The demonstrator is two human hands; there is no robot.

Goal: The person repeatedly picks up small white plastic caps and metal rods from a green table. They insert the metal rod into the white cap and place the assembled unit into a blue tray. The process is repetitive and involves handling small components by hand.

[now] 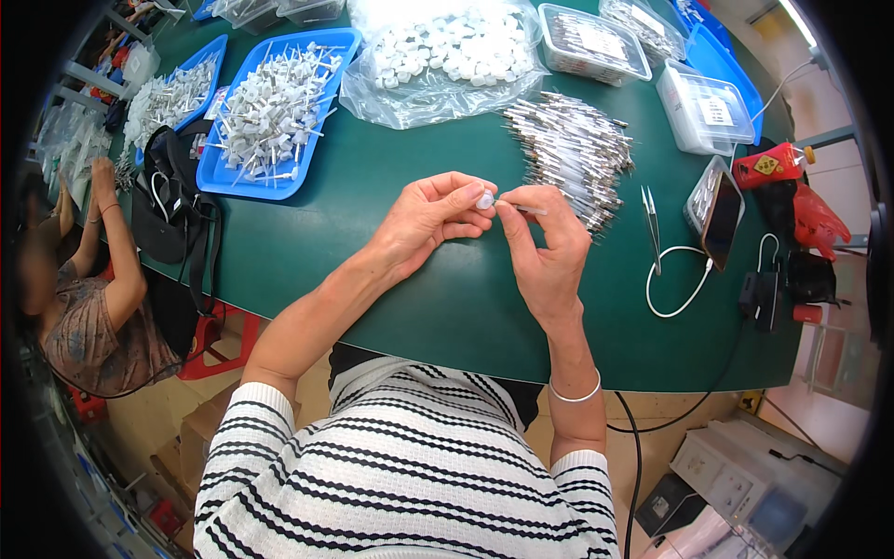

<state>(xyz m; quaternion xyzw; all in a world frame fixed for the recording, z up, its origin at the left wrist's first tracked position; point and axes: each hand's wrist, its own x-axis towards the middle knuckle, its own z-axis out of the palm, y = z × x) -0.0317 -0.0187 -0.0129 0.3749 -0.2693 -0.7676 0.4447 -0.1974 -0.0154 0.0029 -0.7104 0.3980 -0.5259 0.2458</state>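
Observation:
Over the middle of the green table, my left hand (430,216) pinches a small white plastic cap (485,200) between thumb and forefinger. Against it, my right hand (548,244) holds a thin rod (526,209) in its fingertips, the rod's end meeting the cap. How far the rod goes into the cap is too small to tell. Just beyond my right hand lies a heap of thin metal-ended rods (577,154). Farther back, a clear plastic bag (391,102) holds many loose white caps (456,47). Capped rods (275,112) fill a blue tray (214,172) to the left.
Tweezers (651,224), a white cable (672,312) and a phone (723,224) leaning on a clear box lie right. Lidded plastic boxes (596,47) and a red bottle (771,165) stand beyond. A black bag (158,210) hangs at the left edge, near a seated person (102,307).

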